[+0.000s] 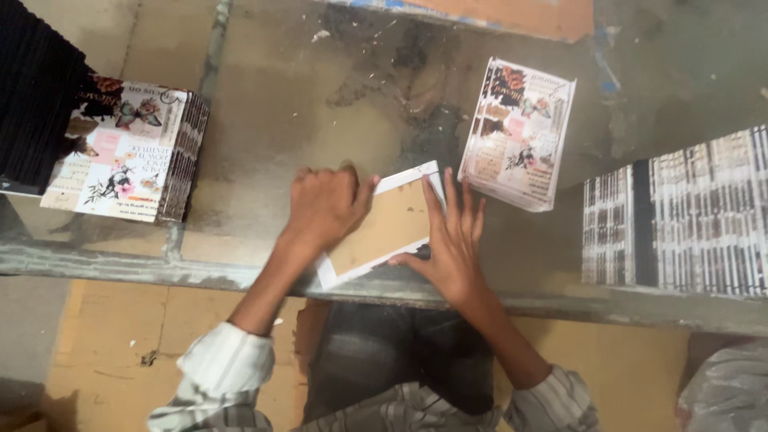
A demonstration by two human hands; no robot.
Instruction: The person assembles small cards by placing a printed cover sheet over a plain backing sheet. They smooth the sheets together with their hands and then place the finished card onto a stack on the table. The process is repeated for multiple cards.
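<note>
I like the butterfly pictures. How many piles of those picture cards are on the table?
2: one pile at the far left, one pile beyond the right hand. More may be hidden.

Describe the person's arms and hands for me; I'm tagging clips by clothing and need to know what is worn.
Both hands are bare: no gloves, and no rings or watch that I can make out on the left hand or right hand. The forearms are uncovered. Each arm wears a light shirt with faint darker stripes, the left sleeve rolled into a thick cuff, the right sleeve pushed up near the elbow.
</note>
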